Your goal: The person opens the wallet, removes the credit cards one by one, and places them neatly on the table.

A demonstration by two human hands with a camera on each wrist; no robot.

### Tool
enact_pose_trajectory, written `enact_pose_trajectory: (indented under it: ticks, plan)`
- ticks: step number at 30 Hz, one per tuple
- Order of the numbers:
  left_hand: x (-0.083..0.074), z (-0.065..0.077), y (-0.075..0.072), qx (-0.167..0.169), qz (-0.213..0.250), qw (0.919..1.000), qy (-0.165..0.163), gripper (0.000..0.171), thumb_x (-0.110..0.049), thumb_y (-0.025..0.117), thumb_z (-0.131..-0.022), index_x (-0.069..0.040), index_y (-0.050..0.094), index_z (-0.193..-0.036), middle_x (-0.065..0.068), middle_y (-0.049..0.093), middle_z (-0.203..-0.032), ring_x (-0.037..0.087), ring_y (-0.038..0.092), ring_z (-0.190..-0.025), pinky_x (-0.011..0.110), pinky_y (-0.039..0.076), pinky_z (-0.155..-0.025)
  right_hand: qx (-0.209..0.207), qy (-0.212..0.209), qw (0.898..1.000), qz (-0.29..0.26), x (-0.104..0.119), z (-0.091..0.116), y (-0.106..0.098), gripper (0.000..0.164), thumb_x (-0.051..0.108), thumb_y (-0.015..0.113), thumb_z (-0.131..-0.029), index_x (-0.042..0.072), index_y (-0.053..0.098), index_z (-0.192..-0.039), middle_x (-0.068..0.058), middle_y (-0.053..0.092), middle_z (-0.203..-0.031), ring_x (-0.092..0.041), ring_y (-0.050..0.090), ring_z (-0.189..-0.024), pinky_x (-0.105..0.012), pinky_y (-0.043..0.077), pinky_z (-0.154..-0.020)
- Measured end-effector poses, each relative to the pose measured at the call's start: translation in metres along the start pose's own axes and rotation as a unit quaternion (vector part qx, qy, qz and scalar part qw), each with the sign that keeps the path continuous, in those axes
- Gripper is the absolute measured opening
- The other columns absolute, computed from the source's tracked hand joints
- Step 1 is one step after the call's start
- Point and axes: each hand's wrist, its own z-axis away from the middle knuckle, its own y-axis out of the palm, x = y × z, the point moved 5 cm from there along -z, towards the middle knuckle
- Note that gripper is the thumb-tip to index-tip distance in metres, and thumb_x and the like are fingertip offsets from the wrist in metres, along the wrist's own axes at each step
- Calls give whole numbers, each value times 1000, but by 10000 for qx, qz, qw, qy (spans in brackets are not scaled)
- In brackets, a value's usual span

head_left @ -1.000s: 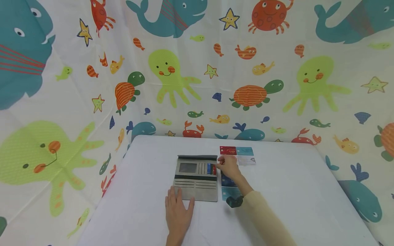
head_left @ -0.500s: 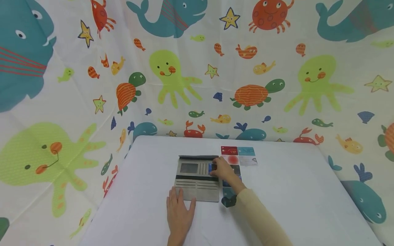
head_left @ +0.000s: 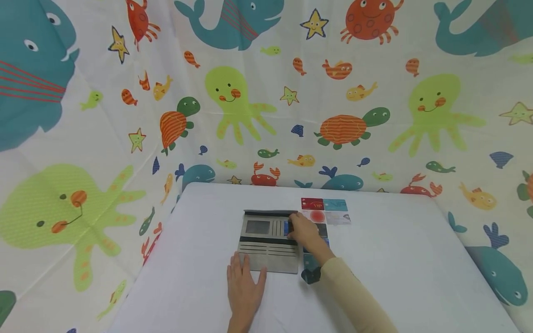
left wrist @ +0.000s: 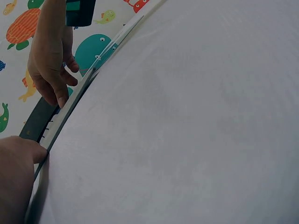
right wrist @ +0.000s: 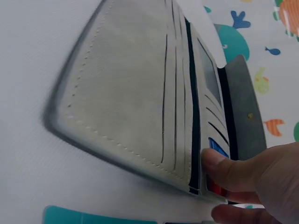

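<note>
A grey wallet (head_left: pixel 272 262) lies unfolded on the white table, its card slots and a clear window (head_left: pixel 258 227) facing up. At its right side, my right hand (head_left: pixel 306 229) pinches a red card (right wrist: pixel 214 188) at the slots; the thumb hides much of the card in the right wrist view. Beside it a blue card (right wrist: pixel 218 147) shows in a slot. My left hand (head_left: pixel 245 289) lies flat with fingers spread, fingertips on the wallet's lower left corner. In the left wrist view, a thumb (left wrist: pixel 39 151) touches the wallet's edge.
Right of the wallet lie several cards: a red VIP card (head_left: pixel 312 204), a teal card (head_left: pixel 335 205), a white one (head_left: pixel 338 218), one with a red circle (head_left: pixel 317 216), and others partly under my right arm. A printed sea-animal curtain (head_left: pixel 308 101) hangs behind the table.
My right hand has moved slightly left and down onto the wallet's card slots, covering the red card that showed there. My left hand stays in place. The head view has shifted slightly.
</note>
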Motion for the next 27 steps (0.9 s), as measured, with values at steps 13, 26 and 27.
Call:
enact_pose_trajectory:
  ticks: [13,26,27]
  plan:
    - [0,2,-2,136,31,9999,-60,73,-46,69,-89,1,52,-142,23,35,-160,40,30,-150,54,23,-124,172,-293,9994,-94,3,6,5,51,16,83,-83,9,62,-129,-8,69,-117,-27,64,-111,-48,53,-103]
    - [-1,-1,-1,76,39,10000,-6,73,-47,69,-90,1,52,-142,22,34,-160,39,29,-151,53,22,-125,130,-401,9990,-174,1,2,2,48,16,82,-83,9,64,-127,-8,67,-113,-24,63,-104,-44,56,-99]
    - [-1,-1,-1,73,48,10000,-6,73,-47,69,-89,1,52,-142,22,34,-160,39,29,-151,53,22,-125,120,-412,9989,-189,1,2,2,48,16,82,-83,9,64,-127,-8,67,-112,-24,63,-103,-44,57,-98]
